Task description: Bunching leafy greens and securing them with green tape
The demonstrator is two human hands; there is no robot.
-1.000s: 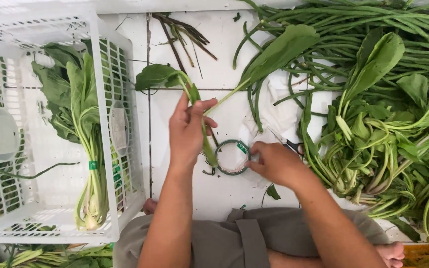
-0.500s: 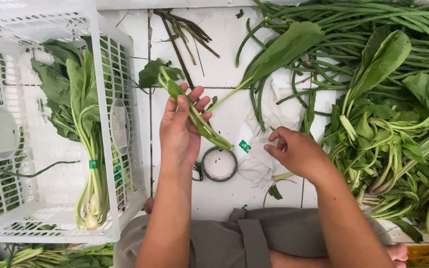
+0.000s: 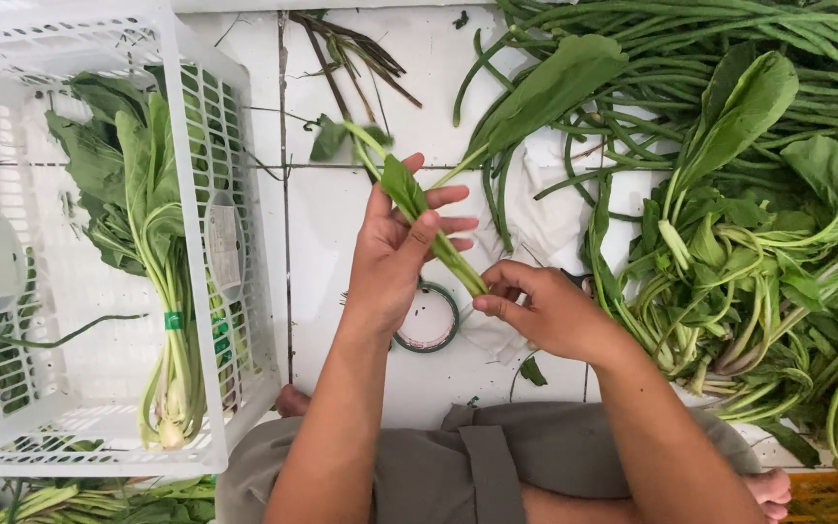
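While both hands work over the tiled floor, I log the items as follows.

Item in hand: a small bunch of leafy stalks (image 3: 419, 218), slanting from 11 o'clock down to 5 o'clock at the centre of the view. My left hand (image 3: 395, 257) is wrapped around its middle, thumb over the front. My right hand (image 3: 545, 311) pinches the cut ends between fingertips at the lower tip. Both grips are closed on the bunch.

Done, as far as I can judge: one tied bundle (image 3: 162, 262), banded with green tape near its base, lies in the white plastic crate (image 3: 244, 291) at 9 o'clock. More greens show through the crate's left wall and under it at 7 o'clock; whether those are tied I cannot tell.

Left, by my estimate: most of it. A large loose heap of leafy greens (image 3: 768, 262) fills 3 o'clock, with long green beans (image 3: 691, 39) across 1 o'clock. The bunch in hand looks thin and carries no band yet.

Supplies: a roll of green tape (image 3: 429, 320) lies flat on the floor just below the left hand, touching a crumpled white sheet (image 3: 535, 223).

Waste: dark wilted stems (image 3: 351, 53) at 12 o'clock, apart from the rest.

Surface and room: white floor tiles (image 3: 332, 243) with dark grout lines, evenly lit. I sit cross-legged in grey trousers (image 3: 477, 466), a bare foot at 5 o'clock. No walls or furniture in view.
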